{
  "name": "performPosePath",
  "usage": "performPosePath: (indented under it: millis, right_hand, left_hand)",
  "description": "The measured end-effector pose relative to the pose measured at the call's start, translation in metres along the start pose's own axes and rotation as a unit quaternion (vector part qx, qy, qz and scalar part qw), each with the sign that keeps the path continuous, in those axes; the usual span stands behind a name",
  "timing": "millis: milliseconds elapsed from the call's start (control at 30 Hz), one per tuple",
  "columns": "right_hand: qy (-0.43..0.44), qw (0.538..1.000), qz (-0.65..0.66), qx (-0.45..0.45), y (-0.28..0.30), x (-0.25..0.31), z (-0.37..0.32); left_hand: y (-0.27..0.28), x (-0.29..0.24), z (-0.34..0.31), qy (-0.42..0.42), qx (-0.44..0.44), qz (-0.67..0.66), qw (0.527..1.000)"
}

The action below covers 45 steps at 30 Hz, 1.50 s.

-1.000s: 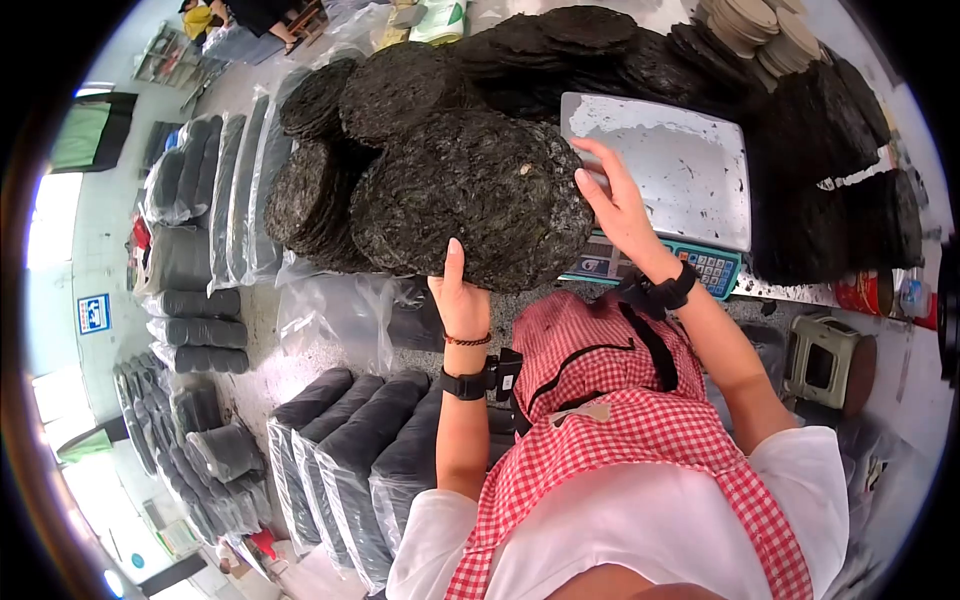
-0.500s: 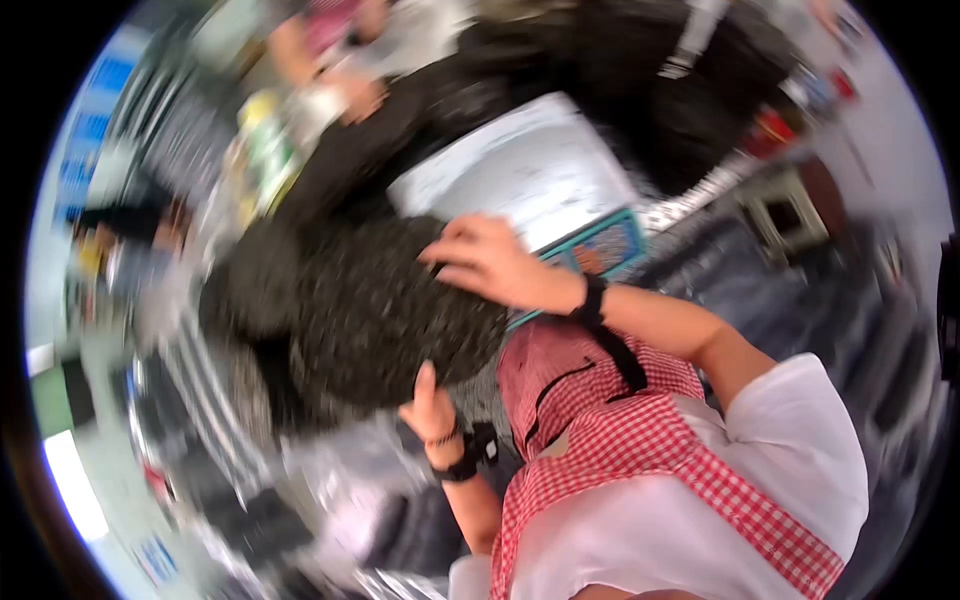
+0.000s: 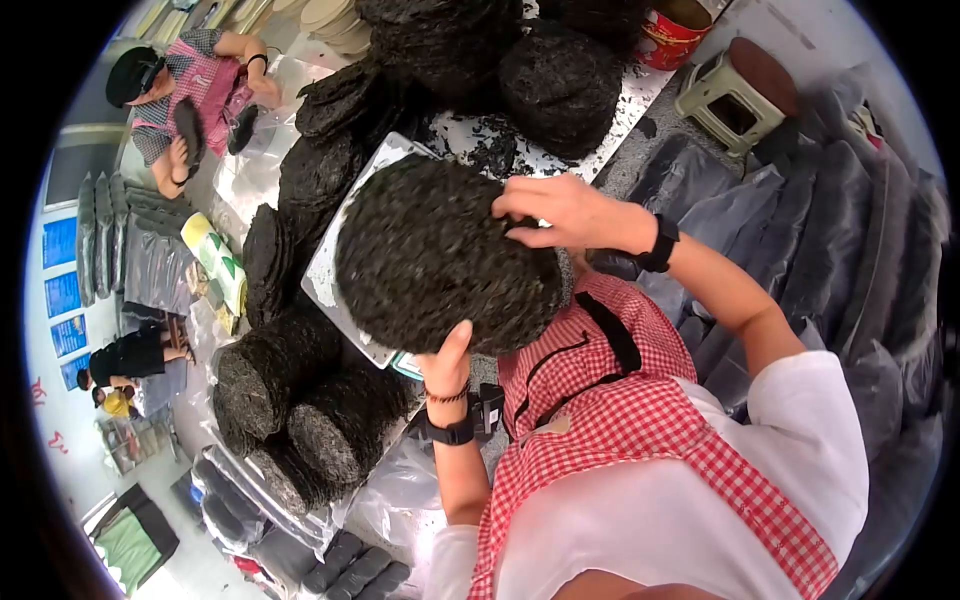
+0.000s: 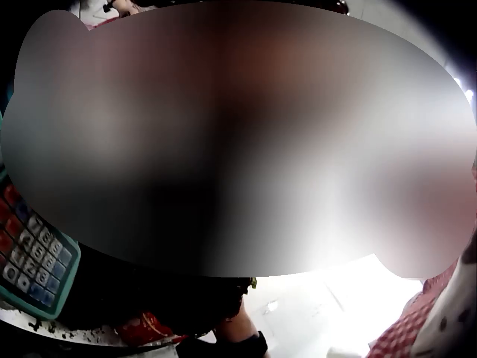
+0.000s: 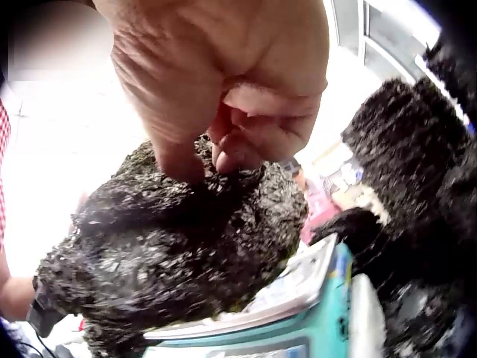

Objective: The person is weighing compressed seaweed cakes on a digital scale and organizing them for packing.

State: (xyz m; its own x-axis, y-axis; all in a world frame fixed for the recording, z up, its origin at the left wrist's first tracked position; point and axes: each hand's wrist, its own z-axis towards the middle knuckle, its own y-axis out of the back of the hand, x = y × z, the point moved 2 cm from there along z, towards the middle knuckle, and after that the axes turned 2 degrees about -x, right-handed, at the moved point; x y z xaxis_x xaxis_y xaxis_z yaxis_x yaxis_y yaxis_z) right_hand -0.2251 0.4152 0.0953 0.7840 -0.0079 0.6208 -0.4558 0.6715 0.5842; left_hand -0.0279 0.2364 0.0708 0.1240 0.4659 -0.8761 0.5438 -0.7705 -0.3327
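Note:
A thick round stack of dried seaweed [image 3: 430, 260] is between my two hands, overlapping the metal pan [image 3: 322, 290] of a scale in the head view. My left hand [image 3: 445, 365] grips its near edge, thumb on top and fingers hidden beneath. On the upper right side, my right hand [image 3: 570, 215] has bent fingers at the surface; the right wrist view shows thumb and curled fingertips pinching at the seaweed [image 5: 171, 261]. The scale's teal body [image 5: 320, 321] lies below the stack there. A large blur covers most of the left wrist view, with the scale's keypad [image 4: 37, 253] at its left.
More seaweed stacks [image 3: 345, 425] stand left of the scale, and a darker pile [image 3: 560, 85] sits behind it near a red tin [image 3: 675, 35]. A beige box-shaped appliance [image 3: 735, 100] and plastic-wrapped bundles [image 3: 840, 250] are at right. Another person [image 3: 190, 100] sits far left.
The head view has swung round. The seaweed stack has moved from beside the scale to over its pan, both hands still at it. My right hand's fingers have bent from straighter to curled.

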Motion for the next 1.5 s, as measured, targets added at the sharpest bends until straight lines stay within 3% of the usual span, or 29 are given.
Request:
performPosePath:
  millis: [67,133,267,333,500,600,667,733,867,933,967,1067,1133,1200,1233,1267,1300,1333,1400,1433,1467,1500]
  right_hand:
    - [-0.028,0.999,-0.013,0.013,0.028,-0.022,-0.013]
    - [-0.035,0.999,-0.037,0.003,0.052,-0.041,-0.025]
    - [-0.069,0.989,-0.131,-0.008,0.091,-0.082,-0.041]
    - [-0.129,0.979,-0.153,0.027,0.105,-0.111,-0.053]
    - [-0.126,0.987,-0.076,-0.067,0.14,-0.144,-0.063]
    - [-0.152,0.986,-0.06,-0.019,0.152,-0.16,-0.074]
    - [-0.155,0.986,-0.055,-0.011,0.149,-0.163,-0.078]
    - [-0.166,0.978,-0.127,0.022,0.156,-0.164,-0.086]
    - [-0.178,0.958,-0.225,0.011,0.172,-0.177,-0.096]
    - [-0.205,0.973,-0.042,-0.097,0.19,-0.196,-0.101]
    - [-0.252,0.962,0.024,-0.098,0.199,-0.206,-0.101]
    - [-0.335,0.885,0.222,-0.234,0.218,-0.244,-0.104]
    - [-0.36,0.86,0.199,-0.301,0.246,-0.274,-0.1]
    - [-0.377,0.871,0.023,-0.315,0.279,-0.333,-0.1]
    - [-0.371,0.885,-0.149,-0.237,0.295,-0.354,-0.096]
    - [-0.353,0.868,-0.315,-0.154,0.303,-0.364,-0.093]
    - [-0.424,0.781,-0.452,-0.073,0.301,-0.364,-0.095]
    - [-0.358,0.784,-0.493,-0.12,0.299,-0.343,-0.09]
    - [-0.236,0.858,-0.418,-0.181,0.292,-0.296,-0.074]
    - [-0.212,0.905,-0.315,-0.192,0.268,-0.259,-0.067]
    - [-0.188,0.939,-0.21,-0.199,0.242,-0.211,-0.06]
    - [-0.16,0.964,-0.176,-0.115,0.219,-0.165,-0.047]
  left_hand:
    - [-0.033,0.01,0.025,-0.048,0.043,-0.031,0.997]
    - [-0.065,0.015,0.046,-0.034,0.098,-0.034,0.994]
    - [-0.123,0.027,0.087,0.01,0.083,-0.066,0.994]
    - [-0.146,0.04,0.107,0.055,0.071,-0.076,0.993]
    - [-0.183,0.043,0.147,0.105,0.112,-0.049,0.987]
    - [-0.193,0.049,0.157,0.12,0.109,0.019,0.987]
    - [-0.189,0.054,0.16,0.126,0.111,-0.003,0.986]
    - [-0.2,0.061,0.165,0.195,0.105,-0.022,0.975]
    - [-0.238,0.077,0.172,0.236,0.083,-0.122,0.961]
    - [-0.251,0.081,0.175,0.226,0.082,-0.135,0.961]
    - [-0.256,0.08,0.177,0.227,0.071,-0.142,0.961]
    - [-0.259,0.079,0.182,0.232,0.039,-0.149,0.96]
    - [-0.255,0.079,0.184,0.234,0.015,-0.152,0.96]
    - [-0.248,0.077,0.184,0.218,0.013,-0.155,0.963]
    - [-0.244,0.075,0.184,0.215,0.021,-0.157,0.964]
    - [-0.242,0.071,0.183,0.211,0.017,-0.154,0.965]
    - [-0.242,0.068,0.18,0.201,0.008,-0.162,0.966]
    - [-0.24,0.063,0.176,0.19,0.002,-0.165,0.968]
    - [-0.236,0.057,0.178,0.167,0.002,-0.16,0.973]
    - [-0.231,0.054,0.175,0.154,-0.001,-0.156,0.976]
    - [-0.226,0.053,0.171,0.144,-0.001,-0.153,0.978]
    - [-0.221,0.054,0.169,0.133,0.039,-0.115,0.984]
